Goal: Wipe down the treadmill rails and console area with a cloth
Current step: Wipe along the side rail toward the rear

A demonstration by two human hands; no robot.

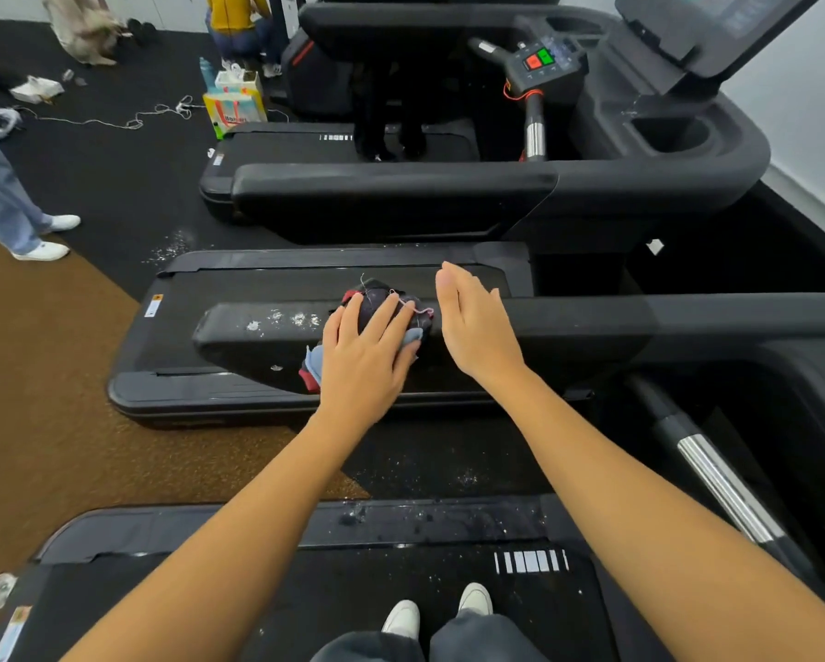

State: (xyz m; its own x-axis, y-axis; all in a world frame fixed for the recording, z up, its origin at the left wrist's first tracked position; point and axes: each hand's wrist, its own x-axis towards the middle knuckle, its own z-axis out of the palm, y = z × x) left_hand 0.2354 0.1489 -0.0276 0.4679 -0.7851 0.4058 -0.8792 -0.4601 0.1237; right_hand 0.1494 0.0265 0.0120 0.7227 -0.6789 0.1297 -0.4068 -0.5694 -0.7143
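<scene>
A bunched dark cloth [384, 298] with red and pale blue patches lies on the black left rail [568, 327] of my treadmill. My left hand [367, 355] presses flat on top of the cloth, fingers spread over it. White specks [286, 320] dot the rail to the left of the cloth. My right hand [472, 322] hovers just to the right of the cloth, fingers straight and together, holding nothing; I cannot tell whether it touches the rail.
A neighbouring treadmill with a padded rail [391, 193] and a console with red and green buttons [542, 62] stands beyond. My shoes [439, 611] rest on the belt. People stand at the far left; a bag [234, 109] and cables lie on the floor.
</scene>
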